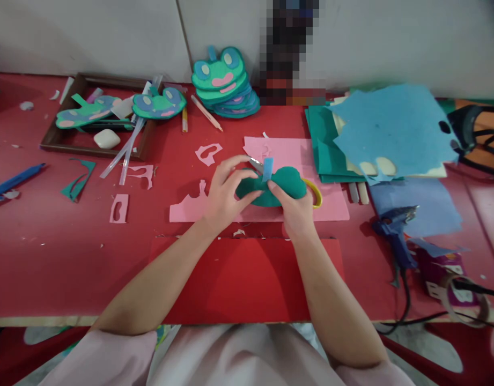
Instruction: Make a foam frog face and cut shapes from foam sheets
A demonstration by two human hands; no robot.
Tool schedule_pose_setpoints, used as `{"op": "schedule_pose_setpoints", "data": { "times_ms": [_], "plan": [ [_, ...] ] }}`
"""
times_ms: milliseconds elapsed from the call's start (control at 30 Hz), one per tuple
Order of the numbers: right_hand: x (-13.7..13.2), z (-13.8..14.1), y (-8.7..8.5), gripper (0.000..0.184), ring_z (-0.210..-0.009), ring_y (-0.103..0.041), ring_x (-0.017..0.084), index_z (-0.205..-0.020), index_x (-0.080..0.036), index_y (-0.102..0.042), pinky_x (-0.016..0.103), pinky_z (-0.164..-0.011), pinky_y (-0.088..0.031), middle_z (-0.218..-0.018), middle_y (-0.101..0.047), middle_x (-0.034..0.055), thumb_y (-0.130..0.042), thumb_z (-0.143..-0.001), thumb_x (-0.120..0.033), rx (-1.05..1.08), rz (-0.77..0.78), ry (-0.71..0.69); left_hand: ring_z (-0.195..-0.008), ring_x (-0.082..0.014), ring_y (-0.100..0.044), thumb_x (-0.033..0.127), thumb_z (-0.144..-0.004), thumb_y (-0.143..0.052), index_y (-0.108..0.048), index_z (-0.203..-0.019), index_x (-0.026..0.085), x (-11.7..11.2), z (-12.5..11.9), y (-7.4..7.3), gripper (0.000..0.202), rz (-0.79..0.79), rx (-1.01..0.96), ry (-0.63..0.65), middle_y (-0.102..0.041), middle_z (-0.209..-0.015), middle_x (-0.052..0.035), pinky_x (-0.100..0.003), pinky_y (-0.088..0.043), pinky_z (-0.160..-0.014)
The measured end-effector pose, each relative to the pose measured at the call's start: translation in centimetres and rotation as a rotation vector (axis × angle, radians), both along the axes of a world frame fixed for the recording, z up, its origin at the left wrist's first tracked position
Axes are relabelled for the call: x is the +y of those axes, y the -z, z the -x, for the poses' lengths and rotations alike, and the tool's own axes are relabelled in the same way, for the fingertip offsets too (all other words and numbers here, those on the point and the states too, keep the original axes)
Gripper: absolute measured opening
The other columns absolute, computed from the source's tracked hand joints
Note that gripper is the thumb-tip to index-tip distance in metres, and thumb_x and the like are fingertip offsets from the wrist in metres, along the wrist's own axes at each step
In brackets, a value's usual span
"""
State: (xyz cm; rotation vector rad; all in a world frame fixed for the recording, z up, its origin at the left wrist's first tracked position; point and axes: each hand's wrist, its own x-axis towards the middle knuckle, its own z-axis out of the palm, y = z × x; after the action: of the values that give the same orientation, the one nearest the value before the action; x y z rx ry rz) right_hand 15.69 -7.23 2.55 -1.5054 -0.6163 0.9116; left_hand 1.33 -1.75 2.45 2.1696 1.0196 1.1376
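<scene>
Head view: one dark-green felt shape point(290, 182), held between the hands; long axis ran 9 to 3 o'clock. Blue tab point(268, 168) pointed to 12. Left hand point(226, 194), at 9: curled over the left lobe, firm grip indeterminable. Right hand point(300, 215), at 5: gripped the felt, thumb nearest the tab.

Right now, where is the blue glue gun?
In the head view, the glue gun lies on the red table, at right, just left of the purple box.

The head camera faces forward and down, seemingly close above the near edge of the table point(69, 268).
</scene>
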Motion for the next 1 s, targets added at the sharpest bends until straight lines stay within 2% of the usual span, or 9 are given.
{"op": "schedule_pose_setpoints", "data": {
  "times_ms": [200,533,700,900,1000],
  "plan": [
    [-0.1,0.7,-0.3,0.030,-0.081,-0.065,0.021,-0.081,-0.020,-0.069,0.038,-0.078,-0.055,-0.085,-0.070,0.0010,-0.076,-0.057,-0.037,0.052,-0.037,-0.042,-0.116,-0.0232,-0.047,0.040,-0.075,-0.065,-0.058,-0.087,0.022,0.0,-0.2,0.1,0.023,0.003,-0.014,0.024,-0.051,-0.123,-0.0075,-0.041,-0.043,-0.093],
    [-0.1,0.8,0.2,0.031,-0.080,-0.066,0.020,-0.082,-0.022,-0.066,0.039,-0.080,-0.054,-0.086,-0.070,0.0001,-0.077,-0.057,-0.037,0.146,-0.060,-0.083,-0.111,-0.0201,-0.052,0.029,-0.078,-0.063,-0.063,-0.077,0.023,0.3,0.0,0.0,0.006,-0.002,-0.126,-0.004,-0.057,-0.116,-0.0029,-0.039,-0.046,-0.092],
    [-0.1,0.9,0.0,0.031,-0.081,-0.066,0.021,-0.081,-0.022,-0.066,0.040,-0.080,-0.054,-0.085,-0.070,0.0006,-0.076,-0.057,-0.039,0.127,-0.047,-0.082,-0.106,-0.0198,-0.054,0.029,-0.079,-0.061,-0.063,-0.074,0.023,0.2,0.0,0.0,0.008,0.041,-0.122,-0.021,-0.060,-0.110,-0.0023,-0.039,-0.045,-0.091],
    [0.1,0.3,0.6,0.035,-0.092,-0.065,0.022,-0.088,-0.022,-0.065,0.039,-0.083,-0.054,-0.095,-0.070,0.0015,-0.074,-0.059,-0.040,0.115,-0.065,-0.006,-0.099,-0.0173,-0.057,0.030,-0.079,-0.063,-0.060,-0.073,0.021,0.3,0.0,-0.3,0.011,0.100,-0.155,-0.061,-0.061,-0.103,-0.0032,-0.035,-0.045,-0.090],
    [0.3,-0.3,1.1,0.038,-0.095,-0.064,0.023,-0.092,-0.022,-0.064,0.039,-0.083,-0.054,-0.097,-0.069,0.0020,-0.075,-0.059,-0.040,0.143,-0.062,0.060,-0.097,-0.0159,-0.057,0.033,-0.079,-0.061,-0.059,-0.075,0.021,0.6,0.1,-0.2,0.013,0.181,-0.253,-0.111,-0.062,-0.099,-0.0027,-0.032,-0.046,-0.086]
  ]
}}
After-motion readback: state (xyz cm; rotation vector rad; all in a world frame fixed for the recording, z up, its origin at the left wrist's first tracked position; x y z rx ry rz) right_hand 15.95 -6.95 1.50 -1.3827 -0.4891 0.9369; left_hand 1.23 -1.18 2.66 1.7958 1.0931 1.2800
